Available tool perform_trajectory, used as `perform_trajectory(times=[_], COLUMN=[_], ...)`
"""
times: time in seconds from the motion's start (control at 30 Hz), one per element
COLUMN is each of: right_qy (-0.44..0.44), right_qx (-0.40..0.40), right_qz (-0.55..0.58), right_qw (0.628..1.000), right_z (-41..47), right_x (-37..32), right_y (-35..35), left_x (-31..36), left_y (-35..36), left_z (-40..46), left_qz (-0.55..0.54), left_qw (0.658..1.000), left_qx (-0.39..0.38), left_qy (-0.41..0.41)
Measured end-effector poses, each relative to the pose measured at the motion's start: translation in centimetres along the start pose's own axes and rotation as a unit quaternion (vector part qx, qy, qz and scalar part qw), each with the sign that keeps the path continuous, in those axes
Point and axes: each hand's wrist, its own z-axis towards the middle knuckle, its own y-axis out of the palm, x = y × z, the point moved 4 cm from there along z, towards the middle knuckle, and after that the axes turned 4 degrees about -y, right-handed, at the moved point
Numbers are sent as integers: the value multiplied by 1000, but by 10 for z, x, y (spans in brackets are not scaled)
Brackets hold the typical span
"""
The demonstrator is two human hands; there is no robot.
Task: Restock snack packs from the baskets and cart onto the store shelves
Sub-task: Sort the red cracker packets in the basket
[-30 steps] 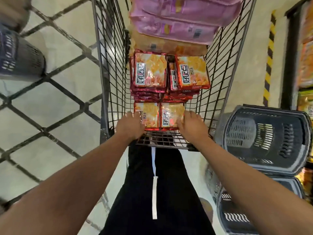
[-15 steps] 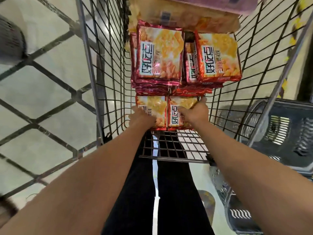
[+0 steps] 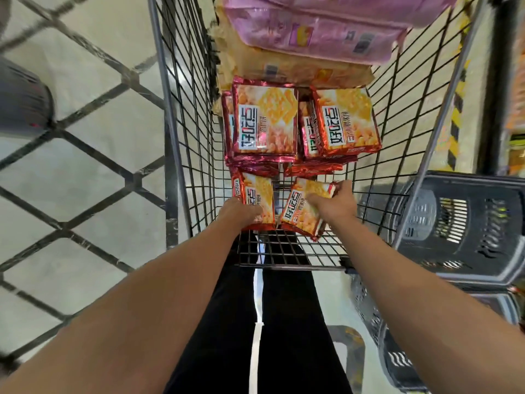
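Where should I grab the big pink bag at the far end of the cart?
Grab the pink bag by its near long edge, coming from above. It lies flat on top of the pile, so nothing covers it, and it's wide and soft, so use both hands, fingers curled under that edge. The wire cart walls block reaching from the sides.

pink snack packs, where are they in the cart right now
In the head view the pink snack packs are at the cart's far end, top centre, piled on pale orange packs just beyond the red cracker stacks.
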Motion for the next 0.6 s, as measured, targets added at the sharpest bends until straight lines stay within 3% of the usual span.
perform_trajectory(times=[0.43, 0.6], right_qy=[32, -21], right_qx=[94, 101], right_qz=[136, 136], right_qw=[986, 985], right_z=[-118, -171], right_x=[-14, -26], right_y=[-76, -98], left_x=[-1, -2], left_y=[-47, -60], left_z=[-128, -169], left_qz=[-146, -196], left_qw=[988, 978], left_qx=[-44, -70], left_qy=[-6, 18])
